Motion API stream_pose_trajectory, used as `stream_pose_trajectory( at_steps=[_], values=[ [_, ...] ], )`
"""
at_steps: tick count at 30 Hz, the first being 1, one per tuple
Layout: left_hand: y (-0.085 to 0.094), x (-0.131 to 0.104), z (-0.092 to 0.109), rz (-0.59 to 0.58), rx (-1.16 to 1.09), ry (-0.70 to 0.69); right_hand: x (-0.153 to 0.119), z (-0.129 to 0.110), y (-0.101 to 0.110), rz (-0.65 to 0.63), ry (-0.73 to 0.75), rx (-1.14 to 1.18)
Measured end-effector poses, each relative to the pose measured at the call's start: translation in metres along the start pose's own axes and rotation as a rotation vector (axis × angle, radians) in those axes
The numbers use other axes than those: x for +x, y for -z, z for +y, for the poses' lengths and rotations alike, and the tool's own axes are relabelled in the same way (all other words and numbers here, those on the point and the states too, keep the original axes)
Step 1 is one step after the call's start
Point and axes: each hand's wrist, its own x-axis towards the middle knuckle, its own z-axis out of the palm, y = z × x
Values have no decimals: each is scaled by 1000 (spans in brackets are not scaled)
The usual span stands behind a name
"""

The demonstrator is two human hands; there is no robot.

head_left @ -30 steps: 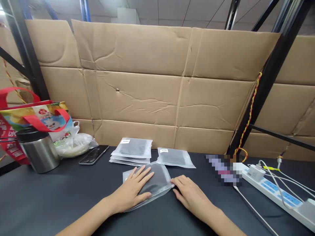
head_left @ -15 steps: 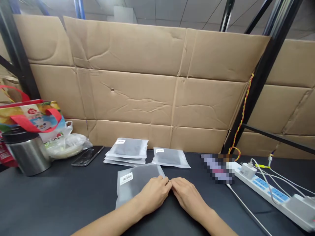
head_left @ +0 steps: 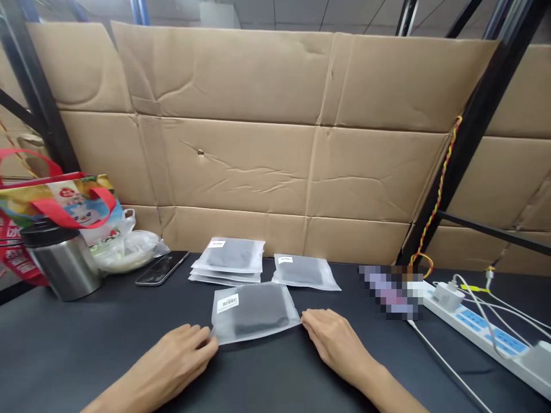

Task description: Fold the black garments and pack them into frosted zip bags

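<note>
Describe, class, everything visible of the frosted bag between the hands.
The frosted bag looks like translucent plastic, with something dark inside. A white barcode label sits toward its far left corner. It lies flat, slightly askew, on the black tabletop. The left hand is at its near left corner, the right hand at its near right; any pinch is unclear.

Warehouse-like workstation (head_left: 107,338): black rack posts (head_left: 469,137), cardboard backing (head_left: 241,80), barcode-labelled pouches (head_left: 258,315).

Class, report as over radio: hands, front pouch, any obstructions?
Left hand at near left corner of front pouch; right hand at near right corner. Pouch on table, barcode label up. Nothing stacked atop; pouch stack behind.
</note>
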Motion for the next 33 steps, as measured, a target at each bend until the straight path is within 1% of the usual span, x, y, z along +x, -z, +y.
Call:
stream_pose_trajectory(
  at_steps=[3,5,8,9,11,12,13,14,16,18,20,22,24,27,29,30,32,33],
  values=[
    [-3,-7,-3,52,-6,-17,3,-4,2,61,12,18],
    [-1,-4,0,119,-13,-45,8,-10,2,92,78,21],
    [7,7,6,274,-22,-139,19,-24,-5,83,225,16],
    [10,11,8,325,-27,-175,22,-29,-8,88,244,16],
    [13,20,8,412,-65,-212,28,-35,-14,120,223,31],
    [14,25,6,451,-108,-198,30,-36,-14,148,195,48],
    [13,30,2,488,-172,-146,32,-36,-13,180,154,72],
    [11,36,-3,532,-247,-47,34,-34,-10,219,104,100],
    [4,50,-20,613,-375,231,40,-26,0,311,-14,155],
    [-6,65,-43,661,-420,473,47,-12,11,411,-142,186],
    [-19,79,-67,692,-399,605,56,6,18,480,-215,188],
    [-32,87,-88,709,-377,721,64,26,16,502,-255,164],
    [-45,90,-105,698,-373,849,70,44,5,446,-279,82],
    [-63,85,-117,617,-414,985,75,60,-17,266,-239,-43],
    [-72,81,-120,543,-472,1016,77,64,-30,162,-177,-52],
    [-75,79,-121,510,-504,1013,78,64,-33,132,-157,-42],
    [-79,76,-122,464,-555,988,77,64,-34,97,-137,-36],
    [-80,76,-122,451,-573,973,76,66,-32,98,-146,-23]
  ],
)
